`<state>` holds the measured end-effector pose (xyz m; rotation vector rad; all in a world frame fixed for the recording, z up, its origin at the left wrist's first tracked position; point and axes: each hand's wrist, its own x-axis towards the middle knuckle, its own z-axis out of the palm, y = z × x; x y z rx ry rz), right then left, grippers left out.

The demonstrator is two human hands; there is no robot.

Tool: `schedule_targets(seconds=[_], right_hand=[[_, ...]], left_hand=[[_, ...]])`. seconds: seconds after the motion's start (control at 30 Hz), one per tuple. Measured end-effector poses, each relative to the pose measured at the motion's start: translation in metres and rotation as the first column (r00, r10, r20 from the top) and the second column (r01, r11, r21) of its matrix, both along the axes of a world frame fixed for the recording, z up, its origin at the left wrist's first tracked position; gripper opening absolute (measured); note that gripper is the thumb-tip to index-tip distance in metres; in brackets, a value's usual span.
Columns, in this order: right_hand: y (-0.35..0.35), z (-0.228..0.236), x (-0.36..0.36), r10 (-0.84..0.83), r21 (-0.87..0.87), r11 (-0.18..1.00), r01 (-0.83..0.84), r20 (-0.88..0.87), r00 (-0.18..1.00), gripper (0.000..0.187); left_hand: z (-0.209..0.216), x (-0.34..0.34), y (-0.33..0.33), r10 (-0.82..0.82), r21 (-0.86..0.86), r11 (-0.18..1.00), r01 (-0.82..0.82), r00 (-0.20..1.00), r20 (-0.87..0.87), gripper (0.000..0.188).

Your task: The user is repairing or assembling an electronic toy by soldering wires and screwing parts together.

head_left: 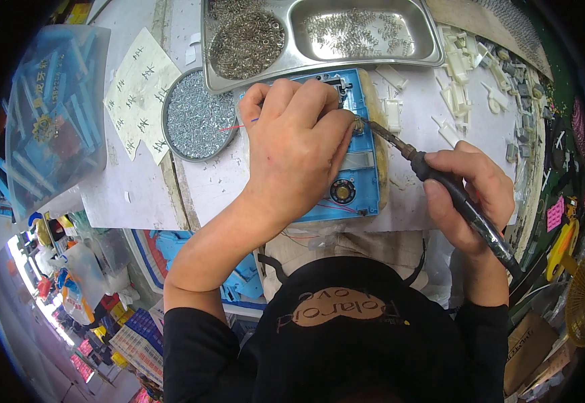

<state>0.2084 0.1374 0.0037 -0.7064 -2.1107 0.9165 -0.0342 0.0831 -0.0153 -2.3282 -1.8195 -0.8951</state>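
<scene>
My right hand (470,195) grips the dark handle of a soldering iron (454,187), its metal shaft slanting up and left. The tip meets the right side of a blue plastic housing (326,213), close to my left fingertips. Over that housing lies my left hand (299,138), fingers closed in a pinch; whatever is between them is hidden. A thin red wire (233,127) sticks out left of this hand. In the housing's near part sits a round black speaker (343,191), with a clear strip (357,160) above it. My left hand covers much of the housing.
A metal tray (429,40) with springs and small metal parts stands behind the housing. Left are a round dish of screws (198,117), a marked paper sheet (138,87) and a bag of blue parts (54,114). White plastic pieces (457,80) lie scattered at right.
</scene>
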Motion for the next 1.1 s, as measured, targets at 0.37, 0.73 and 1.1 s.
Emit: schedule_targets(seconds=[0.37,0.73,1.1], right_hand=[[-0.0015,-0.0010,-0.0046,0.010,0.030,1.000,-0.010,0.011,1.000,0.023],[-0.0027,-0.0013,-0.0023,-0.014,0.044,0.999,0.015,-0.028,1.000,0.024],[-0.0039,-0.0006,-0.0023,-0.001,0.097,0.995,0.001,-0.003,1.000,0.024]], left_hand=[[0.0018,0.0004,-0.0010,0.017,0.000,1.000,-0.017,0.999,-0.032,0.017],[0.0011,0.0002,0.0002,0.011,0.017,1.000,-0.010,0.999,-0.044,0.016],[0.0006,0.0004,-0.0003,0.014,0.015,1.000,-0.013,0.999,-0.051,0.015]])
